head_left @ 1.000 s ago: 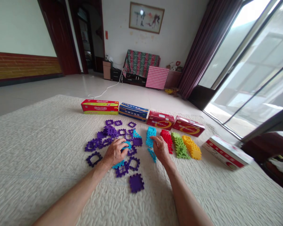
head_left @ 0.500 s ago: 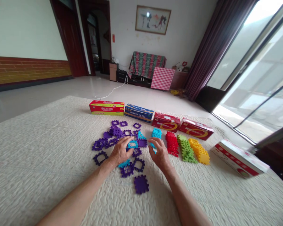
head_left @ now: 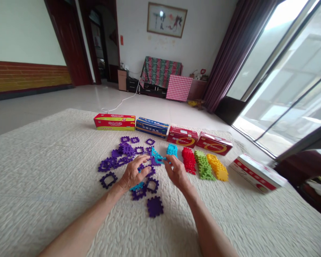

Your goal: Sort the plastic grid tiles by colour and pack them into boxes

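My right hand (head_left: pixel 176 170) pinches a light-blue toothed plastic tile (head_left: pixel 163 160) between thumb and fingers, just above the purple tiles. My left hand (head_left: pixel 136 172) hovers over the pile with thumb and fingers apart, nothing visibly between them. Another light-blue tile (head_left: pixel 137 186) lies beneath its wrist side, partly covered. A light-blue triangular piece (head_left: pixel 155 154) rests between the hands. Scattered around my left hand are several purple interlocking tiles, among them a solid square (head_left: pixel 155 206) nearest me and an open frame (head_left: pixel 108 180) at the left.
Beyond my right hand stand rows of light-blue (head_left: pixel 172 150), red (head_left: pixel 188 161), green (head_left: pixel 204 165) and yellow tiles (head_left: pixel 217 167). Behind them are a red-yellow box (head_left: pixel 114 122), a blue box (head_left: pixel 152 127) and two dark-red boxes (head_left: pixel 182 137). A white-red box (head_left: pixel 258 173) sits at right.
The light-blue frame tile at my left hand is no longer there, and that hand's fingers are empty. My right hand has moved slightly left, holding a light-blue tile. The view has shifted a little right.
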A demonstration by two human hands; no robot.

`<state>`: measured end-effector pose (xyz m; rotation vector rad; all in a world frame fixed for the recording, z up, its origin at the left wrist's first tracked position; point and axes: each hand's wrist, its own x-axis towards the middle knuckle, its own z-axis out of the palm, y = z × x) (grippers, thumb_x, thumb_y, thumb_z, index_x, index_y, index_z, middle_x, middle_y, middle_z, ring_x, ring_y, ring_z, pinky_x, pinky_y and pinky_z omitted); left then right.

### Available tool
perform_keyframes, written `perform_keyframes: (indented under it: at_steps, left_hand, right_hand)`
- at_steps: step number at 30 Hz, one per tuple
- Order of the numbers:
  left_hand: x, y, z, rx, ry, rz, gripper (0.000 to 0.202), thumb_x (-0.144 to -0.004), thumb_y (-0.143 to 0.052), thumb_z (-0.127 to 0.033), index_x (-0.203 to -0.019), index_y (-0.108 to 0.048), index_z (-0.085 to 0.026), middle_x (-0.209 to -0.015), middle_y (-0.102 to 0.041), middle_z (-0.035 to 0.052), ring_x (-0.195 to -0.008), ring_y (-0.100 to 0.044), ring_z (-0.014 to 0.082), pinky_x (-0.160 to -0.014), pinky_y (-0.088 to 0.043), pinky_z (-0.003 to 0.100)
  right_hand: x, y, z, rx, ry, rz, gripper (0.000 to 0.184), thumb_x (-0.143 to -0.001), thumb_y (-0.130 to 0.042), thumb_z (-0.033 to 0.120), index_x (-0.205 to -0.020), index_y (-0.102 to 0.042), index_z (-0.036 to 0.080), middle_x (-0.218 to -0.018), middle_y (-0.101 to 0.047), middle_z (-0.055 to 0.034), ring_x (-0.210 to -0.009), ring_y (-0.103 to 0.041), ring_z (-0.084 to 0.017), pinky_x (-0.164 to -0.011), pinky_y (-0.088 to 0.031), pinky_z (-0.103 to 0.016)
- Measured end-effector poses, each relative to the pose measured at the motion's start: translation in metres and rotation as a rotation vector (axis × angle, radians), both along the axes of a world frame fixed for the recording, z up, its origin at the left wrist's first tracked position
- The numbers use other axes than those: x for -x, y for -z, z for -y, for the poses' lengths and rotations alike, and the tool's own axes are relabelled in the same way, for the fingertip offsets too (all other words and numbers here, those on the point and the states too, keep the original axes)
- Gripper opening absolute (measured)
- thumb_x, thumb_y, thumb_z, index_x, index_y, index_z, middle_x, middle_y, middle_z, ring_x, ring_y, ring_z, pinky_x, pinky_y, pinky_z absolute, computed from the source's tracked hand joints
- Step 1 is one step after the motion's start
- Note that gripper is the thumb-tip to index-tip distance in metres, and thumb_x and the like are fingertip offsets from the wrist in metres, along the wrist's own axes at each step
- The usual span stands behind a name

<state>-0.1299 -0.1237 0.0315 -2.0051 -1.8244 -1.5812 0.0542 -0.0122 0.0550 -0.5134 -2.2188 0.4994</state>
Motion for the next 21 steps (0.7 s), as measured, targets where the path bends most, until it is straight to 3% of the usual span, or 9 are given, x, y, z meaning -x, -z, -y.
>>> perform_keyframes:
  at_steps: [7, 13, 18, 21]
  left_hand:
    - [0.007, 0.014, -0.006, -0.07, -0.034, -0.051, 0.023, -0.082, -0.054, -0.018, -0.102, -0.065, -0.016, -0.11, -0.065, 0.0099, -0.085, -0.066, 0.017, -0.086, -0.054, 0.034]
    - [0.007, 0.016, -0.006, -0.074, -0.035, -0.031, 0.021, -0.082, -0.053, -0.016, -0.097, -0.067, -0.016, -0.108, -0.065, 0.0096, -0.087, -0.066, 0.0171, -0.082, -0.056, 0.032]
    - [0.008, 0.017, -0.006, -0.077, -0.03, -0.01, 0.02, -0.081, -0.053, -0.015, -0.095, -0.068, -0.016, -0.106, -0.065, 0.0096, -0.088, -0.066, 0.0168, -0.077, -0.058, 0.029]
    - [0.008, 0.017, -0.007, -0.085, -0.029, -0.025, 0.021, -0.081, -0.053, -0.014, -0.095, -0.068, -0.016, -0.104, -0.066, 0.0093, -0.092, -0.065, 0.0177, -0.077, -0.058, 0.028]
  right_hand:
    - [-0.038, -0.028, -0.013, -0.017, 0.318, 0.385, 0.023, -0.088, -0.044, 0.024, -0.096, -0.065, 0.017, -0.079, -0.062, -0.0048, -0.071, -0.058, -0.015, -0.068, -0.039, -0.024]
    - [-0.042, -0.033, -0.004, -0.009, 0.53, 0.687, 0.02, -0.085, -0.045, 0.023, -0.081, -0.065, 0.019, -0.079, -0.065, -0.0055, -0.071, -0.059, -0.016, -0.06, -0.031, -0.025]
    - [-0.038, -0.025, 0.002, 0.007, 0.573, 0.776, 0.021, -0.086, -0.046, 0.025, -0.086, -0.065, 0.019, -0.085, -0.065, -0.0074, -0.075, -0.06, -0.017, -0.059, -0.029, -0.025]
    - [-0.034, -0.019, 0.005, 0.03, 0.489, 0.716, 0.022, -0.086, -0.045, 0.023, -0.084, -0.066, 0.019, -0.08, -0.065, -0.0056, -0.071, -0.059, -0.015, -0.059, -0.031, -0.023]
